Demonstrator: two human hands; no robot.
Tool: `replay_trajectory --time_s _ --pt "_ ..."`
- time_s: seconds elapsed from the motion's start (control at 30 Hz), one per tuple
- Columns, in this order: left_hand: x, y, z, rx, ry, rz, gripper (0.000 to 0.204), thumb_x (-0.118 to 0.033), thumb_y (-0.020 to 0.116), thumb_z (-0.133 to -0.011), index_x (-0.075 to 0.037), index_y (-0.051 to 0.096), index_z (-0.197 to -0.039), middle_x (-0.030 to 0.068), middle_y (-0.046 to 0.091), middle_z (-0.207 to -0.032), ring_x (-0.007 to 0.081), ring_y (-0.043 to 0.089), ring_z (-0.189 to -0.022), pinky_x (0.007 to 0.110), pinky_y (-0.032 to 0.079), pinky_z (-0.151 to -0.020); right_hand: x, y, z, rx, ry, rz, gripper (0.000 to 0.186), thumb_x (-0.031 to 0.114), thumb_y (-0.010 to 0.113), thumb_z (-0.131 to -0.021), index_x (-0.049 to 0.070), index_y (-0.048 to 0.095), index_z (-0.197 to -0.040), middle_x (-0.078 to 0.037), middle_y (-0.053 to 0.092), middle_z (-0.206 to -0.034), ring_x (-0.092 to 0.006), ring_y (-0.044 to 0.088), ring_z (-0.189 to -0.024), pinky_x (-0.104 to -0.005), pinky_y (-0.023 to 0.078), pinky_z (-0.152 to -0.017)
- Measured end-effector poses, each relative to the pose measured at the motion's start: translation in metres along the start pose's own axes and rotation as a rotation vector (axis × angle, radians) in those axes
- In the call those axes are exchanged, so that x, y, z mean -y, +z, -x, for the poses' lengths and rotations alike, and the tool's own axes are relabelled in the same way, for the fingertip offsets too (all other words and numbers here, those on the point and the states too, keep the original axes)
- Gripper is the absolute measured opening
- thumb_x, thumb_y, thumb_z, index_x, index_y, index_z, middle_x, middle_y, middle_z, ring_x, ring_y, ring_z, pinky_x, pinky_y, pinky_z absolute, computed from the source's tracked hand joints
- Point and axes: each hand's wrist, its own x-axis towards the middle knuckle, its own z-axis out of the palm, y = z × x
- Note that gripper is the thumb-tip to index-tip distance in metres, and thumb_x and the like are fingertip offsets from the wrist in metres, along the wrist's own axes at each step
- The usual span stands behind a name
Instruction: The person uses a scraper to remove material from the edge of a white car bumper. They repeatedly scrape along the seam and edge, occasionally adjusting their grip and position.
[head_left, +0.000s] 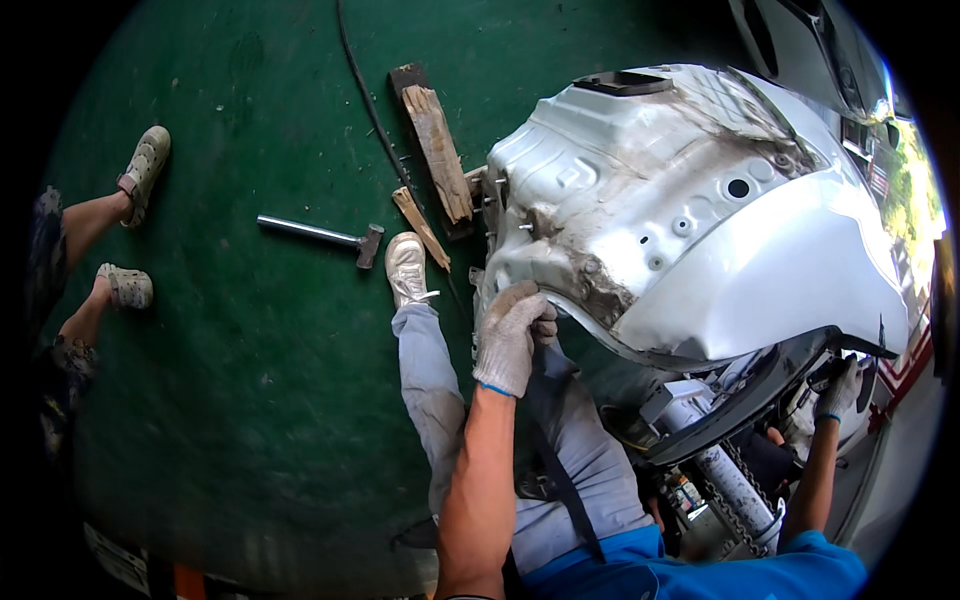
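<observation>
My left hand (512,335), in a white knitted glove with a blue cuff, has its fingers curled over the near left edge of a white car body section (575,175). This section is bare sheet metal with brown grime, round holes and a smooth curved fender (760,280). Over at the right, my right hand (840,388), gloved too, is closed at a dark object beside the fender's lower end; its fingers are partly hidden and the object's kind is unclear. A dark curved strip (740,410) runs under the fender.
A sledgehammer (318,233), wooden blocks (435,140) and a black cable (365,95) lie on the green floor (240,350). Another person's legs (95,220) in clogs are at the left. A metal post (735,485) with a chain (730,520) stands at the lower right.
</observation>
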Motion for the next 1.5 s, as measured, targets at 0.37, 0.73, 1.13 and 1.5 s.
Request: replay_trajectory --time_s 0.37,0.73,1.13,1.5 --pt "0.009 -0.005 0.005 -0.012 -0.013 -0.089 0.05 -0.011 0.065 -0.095 0.004 0.056 -0.142 0.0112 0.067 -0.085 0.0173 0.06 -0.064 0.031 0.049 -0.058 -0.011 -0.009 -0.013 0.001 -0.024 -0.019 0.026 0.033 0.061 -0.105 0.007 0.062 -0.102 -0.004 0.066 -0.077 -0.0156 0.062 -0.061 -0.0315 0.05 -0.057" --pt "-0.02 0.01 -0.017 -0.115 0.06 -0.407 0.032 -0.008 0.065 -0.093 0.002 0.066 -0.123 0.0093 0.068 -0.079 0.0125 0.06 -0.057 0.025 0.047 -0.049 -0.007 -0.003 -0.001 -0.042 0.009 -0.022 0.027 0.036 0.062 -0.104 0.01 0.061 -0.098 0.0 0.062 -0.075 -0.0113 0.058 -0.062 -0.0288 0.046 -0.057" --pt "-0.084 0.083 -0.05 0.174 0.17 -0.776 0.031 -0.011 0.066 -0.091 0.0 0.076 -0.118 0.0033 0.071 -0.081 0.0082 0.06 -0.062 0.024 0.049 -0.055 -0.05 -0.017 -0.03 -0.008 -0.05 -0.156 0.03 0.037 0.067 -0.105 0.009 0.06 -0.102 0.001 0.061 -0.074 -0.0105 0.057 -0.057 -0.0269 0.044 -0.05" --pt "-0.115 0.135 -0.168 0.259 0.144 -1.038 0.029 -0.016 0.068 -0.087 -0.006 0.082 -0.111 0.0069 0.076 -0.082 0.012 0.064 -0.063 0.03 0.053 -0.062 -0.045 -0.013 -0.003 -0.047 0.018 -0.184 0.026 0.035 0.059 -0.108 0.009 0.061 -0.112 0.003 0.059 -0.074 -0.0081 0.054 -0.057 -0.0259 0.043 -0.05"
